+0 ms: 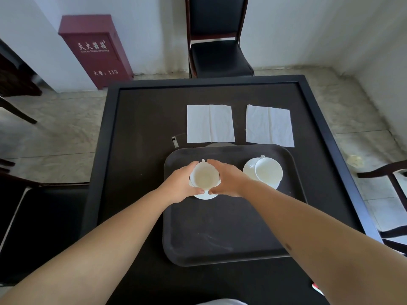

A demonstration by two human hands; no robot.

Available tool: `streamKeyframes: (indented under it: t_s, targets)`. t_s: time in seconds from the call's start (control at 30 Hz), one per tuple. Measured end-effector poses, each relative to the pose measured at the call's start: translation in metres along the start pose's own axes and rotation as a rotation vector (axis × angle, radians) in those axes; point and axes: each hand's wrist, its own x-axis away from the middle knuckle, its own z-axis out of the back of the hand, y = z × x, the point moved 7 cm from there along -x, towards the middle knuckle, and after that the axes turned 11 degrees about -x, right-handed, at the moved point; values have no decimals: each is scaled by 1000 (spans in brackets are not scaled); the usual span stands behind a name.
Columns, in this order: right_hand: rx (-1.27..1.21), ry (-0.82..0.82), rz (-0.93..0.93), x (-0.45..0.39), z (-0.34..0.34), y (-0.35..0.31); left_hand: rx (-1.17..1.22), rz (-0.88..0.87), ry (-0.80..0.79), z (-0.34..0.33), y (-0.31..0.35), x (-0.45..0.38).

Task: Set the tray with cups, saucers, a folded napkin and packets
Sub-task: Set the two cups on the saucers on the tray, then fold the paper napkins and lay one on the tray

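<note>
A dark tray (220, 227) lies on the black table. At its far left a white cup (204, 176) stands on a white saucer (206, 195). My left hand (180, 183) and my right hand (229, 180) wrap around this cup from both sides, thumbs meeting at the near rim. A second white cup (268, 171) rests on its saucer (250, 169) at the tray's far right, handle pointing away. Two white napkins, one to the left (210, 123) and one to the right (269, 126), lie flat beyond the tray.
The black table (136, 128) has a raised rim. A small dark object (175, 142) lies left of the napkins. A black chair (218, 40) stands at the far side, a red cabinet (97, 51) against the wall. A red and white item (317, 287) peeks out at the near right.
</note>
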Motion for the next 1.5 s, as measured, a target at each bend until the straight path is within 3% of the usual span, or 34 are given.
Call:
streamKeyframes:
  t_s: [0.47, 0.73, 1.03, 1.5]
  targets:
    - [30, -19, -21, 3, -2, 2, -51, 27, -65, -5, -1, 1]
    - [54, 86, -92, 0, 27, 9, -138, -56, 27, 20, 14, -9]
    - [147, 171, -85, -37, 63, 11, -311, -108, 111, 62, 29, -59]
    - [340, 237, -230, -132, 84, 37, -617, -134, 32, 67, -9, -162]
